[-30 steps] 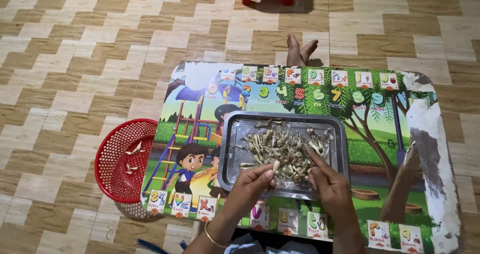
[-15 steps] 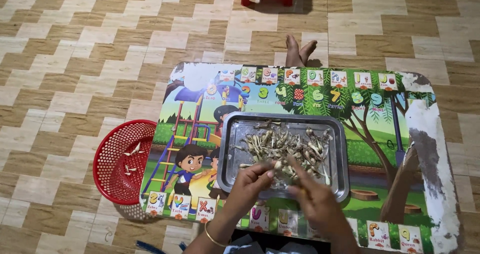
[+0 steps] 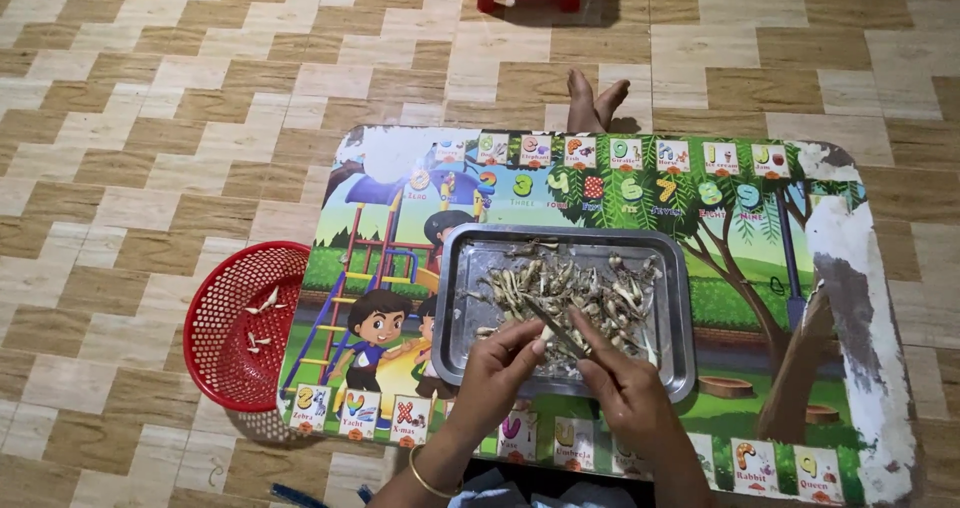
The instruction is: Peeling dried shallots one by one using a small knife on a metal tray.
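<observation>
Hands meet over the near edge of a steel tray: left hand and right hand both pinch one small dried fish, its length slanting between the fingertips. Beyond lies the fish pile; leftward, apart, a red basket.

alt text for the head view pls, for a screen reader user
Two hands, left and right, together pinch a small dried fish over a metal tray piled with them. The tray sits on a cartoon-printed low table; a red basket stands left on tiled floor.
</observation>
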